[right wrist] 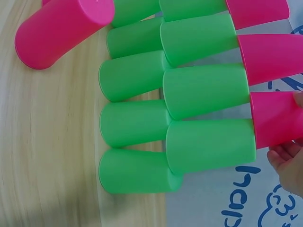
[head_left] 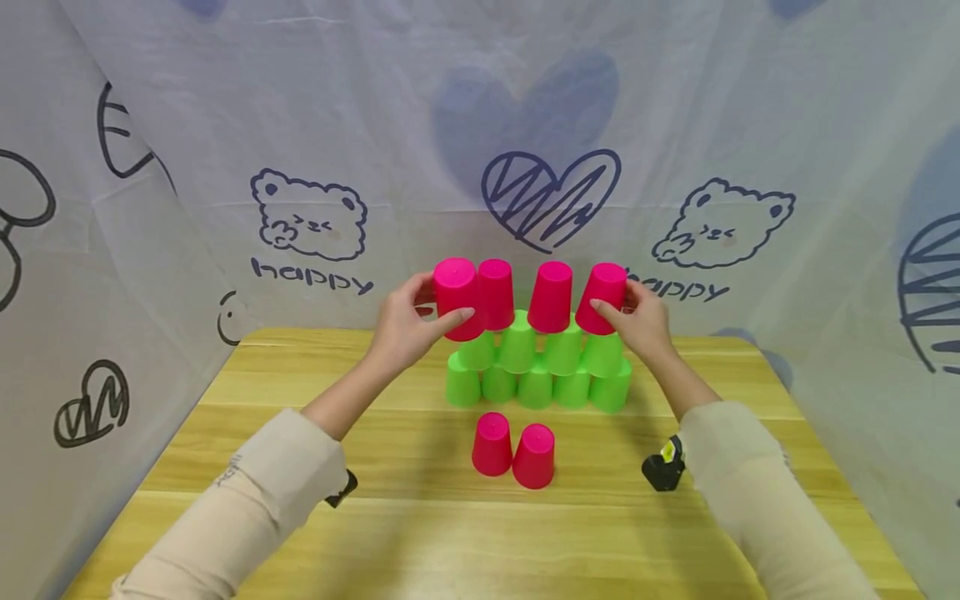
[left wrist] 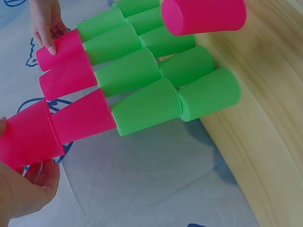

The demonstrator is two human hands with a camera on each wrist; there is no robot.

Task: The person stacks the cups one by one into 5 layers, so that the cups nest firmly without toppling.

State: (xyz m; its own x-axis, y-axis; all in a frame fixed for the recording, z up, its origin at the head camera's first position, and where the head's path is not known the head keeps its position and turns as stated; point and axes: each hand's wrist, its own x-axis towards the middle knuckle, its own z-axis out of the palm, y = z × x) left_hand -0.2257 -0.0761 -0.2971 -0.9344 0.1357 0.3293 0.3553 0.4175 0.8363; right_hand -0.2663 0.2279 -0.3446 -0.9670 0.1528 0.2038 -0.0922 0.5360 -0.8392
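Note:
Green cups stand upside down in two tiers, a lower row and an upper row of several each. Above them, a pink cup and another pink cup sit on the upper row. My left hand grips a pink cup at the left, its rim overlapping the neighbouring pink cup in the left wrist view; whether they touch is unclear. At the right end, my right hand pinches a pink cup whose rim meets the green cups below.
Two upside-down pink cups, one to the left and one to the right, stand side by side in front of the green rows on the wooden table. Behind hangs a white cloth with heart and bear drawings.

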